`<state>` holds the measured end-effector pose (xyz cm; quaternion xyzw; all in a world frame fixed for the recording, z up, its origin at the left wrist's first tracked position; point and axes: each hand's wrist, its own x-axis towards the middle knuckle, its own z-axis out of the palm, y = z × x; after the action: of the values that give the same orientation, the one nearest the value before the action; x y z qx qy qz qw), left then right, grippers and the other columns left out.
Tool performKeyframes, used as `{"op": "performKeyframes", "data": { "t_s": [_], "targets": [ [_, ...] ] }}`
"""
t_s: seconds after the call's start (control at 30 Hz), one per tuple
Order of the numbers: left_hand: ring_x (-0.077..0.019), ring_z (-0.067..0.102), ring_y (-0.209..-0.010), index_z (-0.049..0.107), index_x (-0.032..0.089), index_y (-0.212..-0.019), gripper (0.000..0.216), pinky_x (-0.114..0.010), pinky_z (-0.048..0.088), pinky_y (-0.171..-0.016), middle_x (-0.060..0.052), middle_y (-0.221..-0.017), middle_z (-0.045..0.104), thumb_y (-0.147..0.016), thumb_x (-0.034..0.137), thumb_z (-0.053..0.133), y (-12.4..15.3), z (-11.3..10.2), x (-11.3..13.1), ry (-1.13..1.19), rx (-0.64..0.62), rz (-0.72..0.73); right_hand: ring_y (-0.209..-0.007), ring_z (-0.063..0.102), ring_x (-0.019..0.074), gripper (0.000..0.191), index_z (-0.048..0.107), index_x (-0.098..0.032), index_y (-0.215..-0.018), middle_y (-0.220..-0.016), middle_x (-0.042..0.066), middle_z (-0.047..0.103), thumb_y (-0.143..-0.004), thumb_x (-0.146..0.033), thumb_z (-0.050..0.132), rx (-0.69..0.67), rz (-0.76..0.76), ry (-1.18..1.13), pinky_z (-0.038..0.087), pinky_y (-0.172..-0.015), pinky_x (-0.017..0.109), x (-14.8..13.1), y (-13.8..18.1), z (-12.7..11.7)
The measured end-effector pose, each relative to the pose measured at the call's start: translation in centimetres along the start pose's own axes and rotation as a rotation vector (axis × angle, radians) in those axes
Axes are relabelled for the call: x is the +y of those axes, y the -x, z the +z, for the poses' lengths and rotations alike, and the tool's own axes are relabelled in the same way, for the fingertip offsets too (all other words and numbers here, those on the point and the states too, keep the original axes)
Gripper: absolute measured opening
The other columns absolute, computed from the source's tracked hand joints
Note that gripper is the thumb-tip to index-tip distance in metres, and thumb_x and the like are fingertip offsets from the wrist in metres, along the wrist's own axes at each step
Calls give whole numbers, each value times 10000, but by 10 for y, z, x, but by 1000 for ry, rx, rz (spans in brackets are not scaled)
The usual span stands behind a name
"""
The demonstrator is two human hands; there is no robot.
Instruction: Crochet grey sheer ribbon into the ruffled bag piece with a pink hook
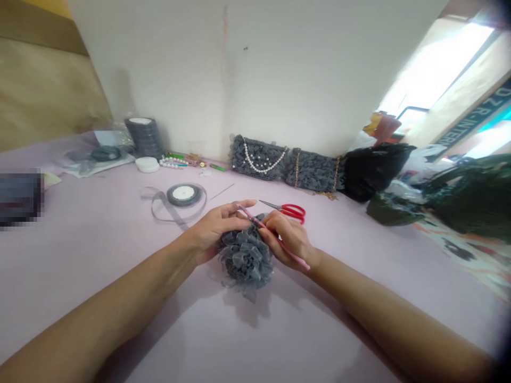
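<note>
A grey ruffled ribbon piece hangs between both hands above the lilac surface. My left hand grips its left side, fingers curled round the ruffles with the forefinger stretched over the top. My right hand pinches a thin pink hook, whose tip reaches into the top of the ruffles by my left fingertips. Red-handled scissors lie just behind my right hand.
A spool of grey ribbon with a loose tail and a long needle lie behind my left hand. Two grey ruffled bags with pearl and gold chains lean on the wall. Stacked ribbon rolls, beads and dark plastic bags sit further off.
</note>
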<state>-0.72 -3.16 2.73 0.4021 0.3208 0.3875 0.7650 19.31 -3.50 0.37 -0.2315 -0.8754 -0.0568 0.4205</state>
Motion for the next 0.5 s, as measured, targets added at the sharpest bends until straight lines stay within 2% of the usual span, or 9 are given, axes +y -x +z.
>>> {"op": "performKeyframes", "data": {
  "t_s": [0.1, 0.3, 0.5],
  "targets": [
    [-90, 633, -727, 606, 182, -1292, 615, -213, 466, -706, 30, -827, 632, -709, 131, 795, 1, -5, 4, -60, 0, 29, -607, 497, 119, 130, 443, -205, -850, -735, 19, 535, -959, -159, 497, -19, -18, -68, 413, -528, 232, 2, -1, -3],
    [-111, 652, -726, 542, 192, -1373, 685, -234, 490, -708, 5, -830, 669, -731, 109, 765, 2, -11, 12, -188, -5, -10, -623, 522, 135, 168, 424, -213, -823, -727, 29, 554, -942, -132, 510, -116, -48, -106, 419, -542, 250, 4, -6, -8],
    [-121, 656, -679, 597, 185, -1316, 593, -227, 494, -644, -7, -797, 687, -738, 130, 721, 0, -20, 21, -244, 16, -51, -648, 524, 142, 171, 429, -212, -814, -730, 29, 547, -940, -133, 513, -183, -38, -118, 419, -576, 269, 6, -7, -13]
  ]
}}
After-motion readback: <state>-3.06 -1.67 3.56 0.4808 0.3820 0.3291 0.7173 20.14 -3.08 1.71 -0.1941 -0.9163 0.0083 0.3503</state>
